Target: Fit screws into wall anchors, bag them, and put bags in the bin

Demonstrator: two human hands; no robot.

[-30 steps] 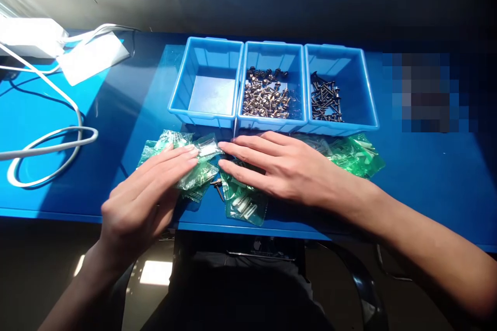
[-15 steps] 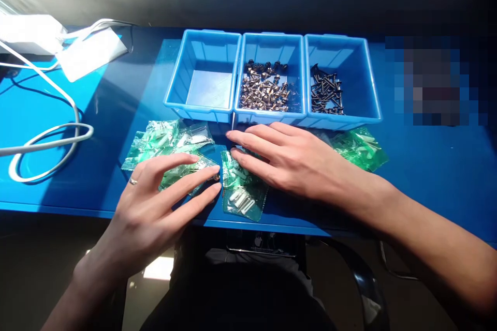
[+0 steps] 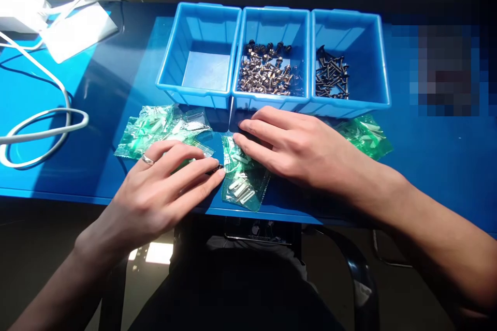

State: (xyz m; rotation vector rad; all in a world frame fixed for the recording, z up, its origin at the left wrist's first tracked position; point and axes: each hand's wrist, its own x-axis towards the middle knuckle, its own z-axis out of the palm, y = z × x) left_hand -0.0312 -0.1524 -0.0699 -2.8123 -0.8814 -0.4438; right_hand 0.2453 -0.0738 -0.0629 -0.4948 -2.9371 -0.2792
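Observation:
My left hand (image 3: 163,181), with a ring on one finger, has its thumb and forefinger pinched around a small dark screw (image 3: 214,169), mostly hidden by the fingers. Its tips sit at the left edge of a clear green packet (image 3: 244,189) that holds white plugs and metal screws. From the right, my right hand (image 3: 293,142) lies palm down with curled fingers on the packet's upper end; its thumb is out of sight. More green packets (image 3: 151,126) are piled beyond my left hand, and another green packet (image 3: 367,137) lies past my right wrist.
Three blue bins stand in a row behind my hands: a left bin (image 3: 194,94), a middle bin (image 3: 267,97) with shiny hex-head screws (image 3: 264,75), and a right bin (image 3: 349,106) with black screws (image 3: 332,75). White cable (image 3: 64,114) and paper (image 3: 77,31) lie at left.
The left thumb and forefinger have closed together at the packet's edge, and the other left fingers have curled in. My right fingertips have shifted slightly. The whole view has tilted a little.

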